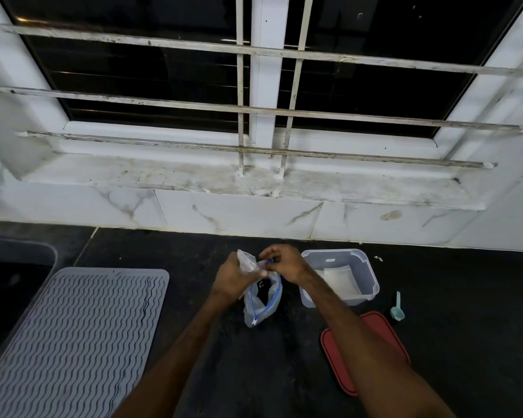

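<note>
The zip bag (264, 303) is near the middle of the bench (465, 327), a little back from its near edge and towards the tiled wall, and both hands hold it by its far end. The left hand (234, 277) has its fingers curled round the crumpled left lip. The right hand (284, 262) pinches the blue zip strip with its fingers (269, 254), just beside the left thumb. The two hands nearly touch, so neither is nearer than the other: the bag hangs directly beneath and nearward of both. Its long axis runs from the hands at the far end towards the near edge of the bench, leaning slightly left. The white slider (255, 321) marks the low near end. I cannot tell whether that end rests on the bench or hangs just above it. The blue track follows the right side, and the mouth gapes open between the lips, facing up and right towards the clear container (366, 267) just beside it. That facing is what the next move likely depends on. The teal scoop (396, 309) and the red lid (387, 330) lie beyond and nearward of the container on the right hand's side, so that hand seems better placed to reach for them. The grey ribbed mat (73, 336) lies well apart towards the bench's left edge.
</note>
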`<state>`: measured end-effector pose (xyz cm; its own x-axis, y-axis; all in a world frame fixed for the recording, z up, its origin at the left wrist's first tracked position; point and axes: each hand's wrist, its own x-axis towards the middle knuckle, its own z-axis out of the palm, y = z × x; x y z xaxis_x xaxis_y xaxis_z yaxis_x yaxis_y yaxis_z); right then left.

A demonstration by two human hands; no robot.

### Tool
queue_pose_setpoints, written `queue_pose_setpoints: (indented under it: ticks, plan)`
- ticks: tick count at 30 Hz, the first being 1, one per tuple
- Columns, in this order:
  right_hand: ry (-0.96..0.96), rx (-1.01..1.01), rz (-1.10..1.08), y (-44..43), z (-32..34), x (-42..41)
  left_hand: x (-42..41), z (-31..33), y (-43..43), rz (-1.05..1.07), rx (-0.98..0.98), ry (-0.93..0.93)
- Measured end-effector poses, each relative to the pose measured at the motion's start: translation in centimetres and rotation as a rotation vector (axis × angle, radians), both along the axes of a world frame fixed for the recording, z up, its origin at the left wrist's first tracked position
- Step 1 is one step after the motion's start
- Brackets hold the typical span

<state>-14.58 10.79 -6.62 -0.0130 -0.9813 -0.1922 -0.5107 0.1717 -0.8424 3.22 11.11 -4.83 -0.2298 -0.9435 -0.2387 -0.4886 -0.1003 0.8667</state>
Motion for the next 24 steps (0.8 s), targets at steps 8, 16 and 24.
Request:
queue_pose_setpoints:
  ticks: [8, 16, 24]
  plan:
    - [-0.091, 0.106, 0.11, 1.0, 0.5, -1.3, -0.2, -1.4, 0.6, 0.167, 0.189, 0.265]
    - [-0.257, 0.03, -0.079, 2.2, 0.0, -0.3, -0.1, -2.6, 2.5, 0.274, 0.326, 0.357]
    - [-0.39, 0.018, -0.358, 1.9, -0.9, 1.0, -0.1, -2.2, 4.8, 0.283, -0.063, 0.071]
